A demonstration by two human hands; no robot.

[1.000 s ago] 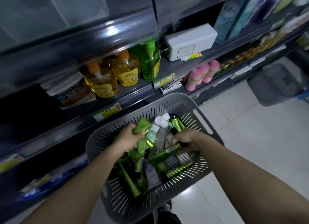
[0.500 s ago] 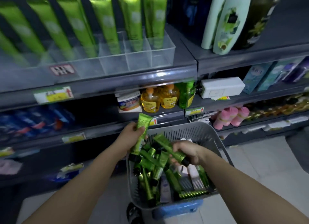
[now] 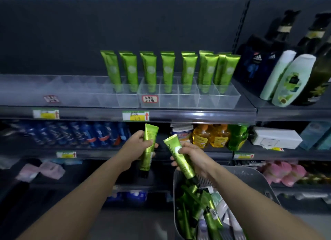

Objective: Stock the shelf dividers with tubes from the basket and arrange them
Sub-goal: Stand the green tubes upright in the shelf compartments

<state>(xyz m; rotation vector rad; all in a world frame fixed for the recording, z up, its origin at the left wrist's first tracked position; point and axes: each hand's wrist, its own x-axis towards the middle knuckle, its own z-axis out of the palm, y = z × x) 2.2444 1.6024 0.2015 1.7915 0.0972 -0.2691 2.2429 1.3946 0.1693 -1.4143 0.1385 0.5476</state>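
Two green tubes are out of the basket, one per hand. We see the left hand (image 3: 137, 145) wrapped round the left tube (image 3: 150, 134), held near upright with its dark cap down. The right hand (image 3: 194, 156) grips the right tube (image 3: 184, 166), tilted, crimped end up-left and cap end pointing down at the basket. The two tubes sit close but apart, below the top shelf (image 3: 197, 114). The grey basket (image 3: 259, 186) is at lower right, under the right wrist, with more tubes (image 3: 195, 202) piled loose in it, mostly green and a few pale. On the top shelf the clear dividers (image 3: 188, 99) hold a row of standing tubes (image 3: 168, 69), caps down, in the right and middle slots. We can't read the labels. Behind the hands there are yellow bottles (image 3: 211, 136) and blue cans (image 3: 86, 134) on the shelf below.
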